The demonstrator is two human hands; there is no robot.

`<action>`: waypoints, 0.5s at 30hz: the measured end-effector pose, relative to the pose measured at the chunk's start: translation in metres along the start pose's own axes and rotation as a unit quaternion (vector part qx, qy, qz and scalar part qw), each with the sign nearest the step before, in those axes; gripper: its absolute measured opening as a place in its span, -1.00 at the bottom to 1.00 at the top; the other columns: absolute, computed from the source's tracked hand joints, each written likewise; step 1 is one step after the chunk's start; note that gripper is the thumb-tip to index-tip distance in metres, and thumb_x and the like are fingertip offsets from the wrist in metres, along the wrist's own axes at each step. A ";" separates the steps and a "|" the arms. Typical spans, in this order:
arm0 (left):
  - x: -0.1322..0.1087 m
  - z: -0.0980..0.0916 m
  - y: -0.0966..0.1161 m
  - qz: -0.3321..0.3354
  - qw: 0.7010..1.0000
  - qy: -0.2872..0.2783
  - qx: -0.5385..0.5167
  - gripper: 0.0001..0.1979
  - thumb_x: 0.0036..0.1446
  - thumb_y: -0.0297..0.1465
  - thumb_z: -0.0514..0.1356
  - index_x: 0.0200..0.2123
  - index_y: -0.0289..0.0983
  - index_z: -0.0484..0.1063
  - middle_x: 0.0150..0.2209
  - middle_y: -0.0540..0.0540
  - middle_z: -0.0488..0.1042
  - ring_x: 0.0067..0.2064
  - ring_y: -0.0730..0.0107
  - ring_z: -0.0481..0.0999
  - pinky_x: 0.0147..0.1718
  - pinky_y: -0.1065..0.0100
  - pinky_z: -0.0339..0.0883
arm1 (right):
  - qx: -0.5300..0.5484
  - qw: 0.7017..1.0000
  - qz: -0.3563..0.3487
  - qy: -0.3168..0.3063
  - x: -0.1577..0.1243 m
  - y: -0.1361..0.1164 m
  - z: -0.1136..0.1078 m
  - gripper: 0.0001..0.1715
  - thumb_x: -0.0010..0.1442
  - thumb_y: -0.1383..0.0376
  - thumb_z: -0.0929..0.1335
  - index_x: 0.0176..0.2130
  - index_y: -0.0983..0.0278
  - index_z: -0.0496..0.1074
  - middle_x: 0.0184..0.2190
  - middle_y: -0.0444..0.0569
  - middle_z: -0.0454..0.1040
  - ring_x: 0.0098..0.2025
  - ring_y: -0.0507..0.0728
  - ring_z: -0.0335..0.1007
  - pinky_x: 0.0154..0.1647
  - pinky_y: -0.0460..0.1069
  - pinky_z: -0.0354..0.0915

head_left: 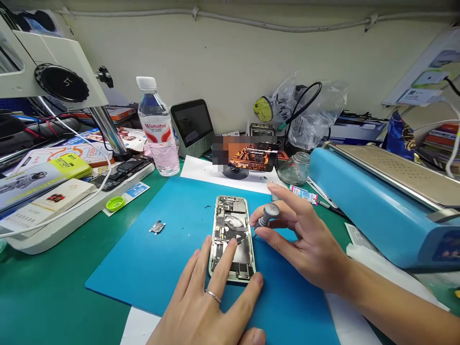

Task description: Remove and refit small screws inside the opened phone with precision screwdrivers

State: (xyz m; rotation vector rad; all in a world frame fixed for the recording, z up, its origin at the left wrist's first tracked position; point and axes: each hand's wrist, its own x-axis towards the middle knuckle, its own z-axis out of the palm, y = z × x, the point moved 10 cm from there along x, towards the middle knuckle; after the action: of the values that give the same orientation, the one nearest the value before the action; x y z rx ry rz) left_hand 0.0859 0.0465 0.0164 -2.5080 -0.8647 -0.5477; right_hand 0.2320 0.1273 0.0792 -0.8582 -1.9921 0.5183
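An opened smartphone [244,249] with its inner parts bare lies on a blue mat [143,268]. My left hand [208,302], with a ring on one finger, rests over the phone's lower end, its fingers spread and one fingertip on the inner parts. Between the thumb and fingers of my right hand [302,235] is a small grey screwdriver [269,213], tilted, beside the phone's right edge. Its tip is too small to make out clearly. Left of the phone, a small metal phone part [157,227] lies on the mat, and tiny dark bits [207,206] lie above it.
A water bottle [158,129], a smart display [192,127], a propped phone [251,155] and a glass jar [296,167] stand behind the mat. A blue machine [366,211] borders the right. At left are a microscope stand [53,72], boxes and a green cap [115,203].
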 end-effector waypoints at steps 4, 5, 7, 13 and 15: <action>0.000 0.001 -0.001 -0.005 1.000 -0.003 -0.002 -0.24 0.47 0.04 0.17 0.60 0.04 0.06 0.47 -0.40 0.29 0.28 -0.46 0.57 -0.02 -0.08 0.69 | -0.010 1.000 -0.013 -0.002 0.000 -0.002 0.000 -0.14 0.49 0.33 0.42 0.52 -0.28 0.11 0.21 -0.06 0.61 0.01 0.08 0.70 0.03 -0.01 0.70; 0.000 0.002 -0.001 -0.008 1.000 -0.006 -0.005 -0.25 0.47 0.04 0.17 0.59 0.05 0.07 0.49 -0.38 0.27 0.28 -0.46 0.56 -0.01 -0.09 0.68 | -0.013 1.000 -0.017 -0.003 0.001 -0.003 -0.001 -0.14 0.49 0.34 0.43 0.52 -0.28 0.12 0.27 -0.06 0.58 0.04 0.08 0.70 0.04 -0.01 0.69; -0.001 0.002 -0.002 -0.012 1.000 -0.008 -0.013 -0.26 0.46 0.03 0.18 0.59 0.06 0.10 0.51 -0.36 0.24 0.30 -0.49 0.53 0.01 -0.11 0.67 | -0.019 0.999 -0.026 -0.003 0.001 -0.004 -0.001 -0.14 0.47 0.36 0.44 0.51 -0.25 0.16 0.28 -0.07 0.59 0.06 0.10 0.70 0.09 0.01 0.69; -0.006 0.002 -0.002 -0.016 0.998 -0.029 -0.048 -0.29 0.48 -0.09 0.19 0.59 0.03 0.09 0.56 -0.43 0.09 0.38 -0.59 0.41 0.05 -0.22 0.63 | -0.019 0.998 -0.032 0.046 0.001 -0.005 -0.013 -0.26 0.43 0.45 0.45 0.42 -0.12 0.36 -0.02 -0.12 0.68 -0.06 0.07 0.73 -0.04 -0.05 0.71; -0.007 0.000 -0.004 -0.026 0.997 -0.036 -0.066 -0.30 0.47 -0.11 0.21 0.57 0.03 0.15 0.56 -0.42 0.09 0.39 -0.61 0.40 0.05 -0.26 0.63 | 0.000 0.996 -0.034 0.084 0.000 -0.010 -0.021 -0.25 0.43 0.48 0.44 0.42 -0.11 0.35 -0.07 -0.13 0.65 -0.10 0.07 0.72 -0.12 -0.05 0.72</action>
State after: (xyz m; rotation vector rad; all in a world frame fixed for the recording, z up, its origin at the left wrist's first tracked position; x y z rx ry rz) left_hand 0.0786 0.0462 0.0137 -2.6450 -0.9519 -0.5519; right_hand 0.2458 0.1211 0.0962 -0.8049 -1.8615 0.3937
